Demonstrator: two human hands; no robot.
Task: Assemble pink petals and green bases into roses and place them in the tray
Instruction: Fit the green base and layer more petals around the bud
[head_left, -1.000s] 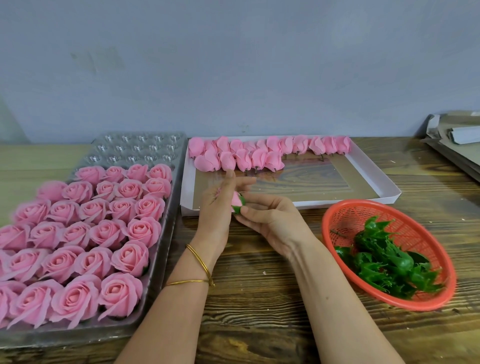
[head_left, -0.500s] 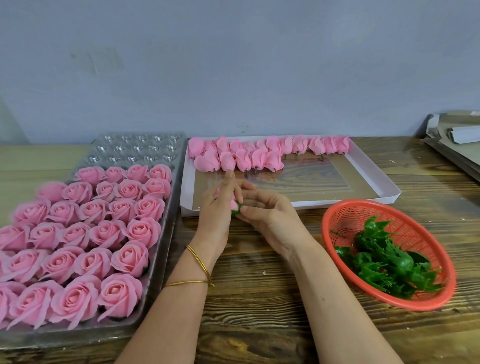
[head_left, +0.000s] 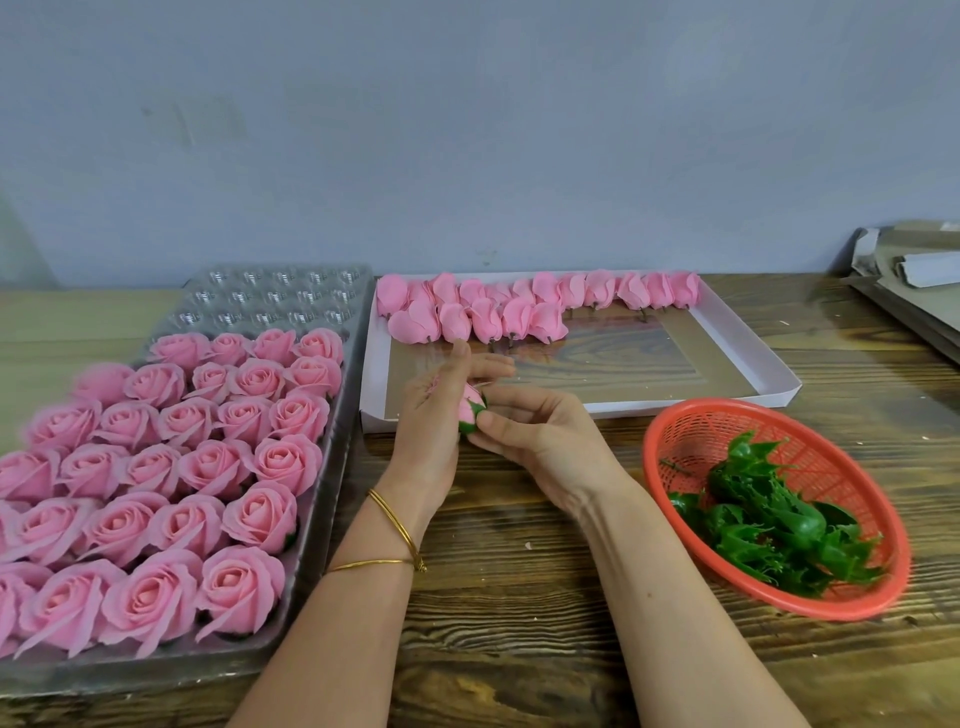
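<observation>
We note the clear tray (head_left: 332, 447) filling the left of the frame, finished roses (head_left: 244, 462) packed front to back, its far rows vacant. The white box (head_left: 748, 364) at upper centre holds loose pink petals (head_left: 519, 306) along its far wall. The red basket (head_left: 675, 431) at right keeps green bases (head_left: 779, 525) handy. At centre, left hand (head_left: 431, 415) and right hand (head_left: 540, 431) both pinch one bud (head_left: 471, 410), presumably seating base on petal.
</observation>
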